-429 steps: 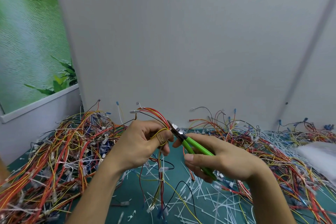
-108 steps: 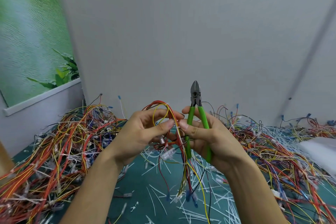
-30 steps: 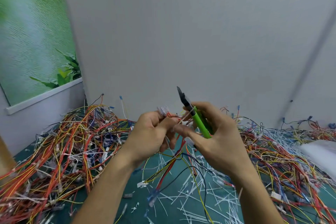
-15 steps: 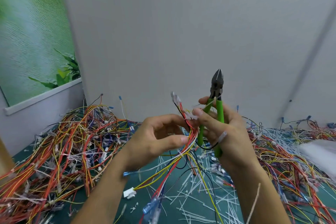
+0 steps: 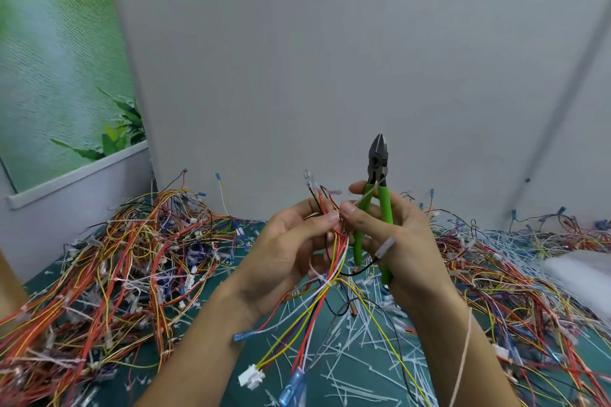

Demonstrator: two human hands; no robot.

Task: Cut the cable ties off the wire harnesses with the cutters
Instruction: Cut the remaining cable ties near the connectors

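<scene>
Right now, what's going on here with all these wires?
A person is working through wire harnesses. The left hand grips one harness; the right hand holds the green-handled cutters, nose pointing up, clear of the wires, while its fingertips pinch the same bundle. Nothing is being cut this instant. More harnesses are heaped on the left, and snipped white ties litter the surface below.

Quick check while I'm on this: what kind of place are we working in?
Most likely a hand-work bench for wire harness rework. A green mat carries heaps of wire harnesses and a litter of cut cable ties, plain grey partitions close it in, and the right hand holds green-handled cutters.
</scene>
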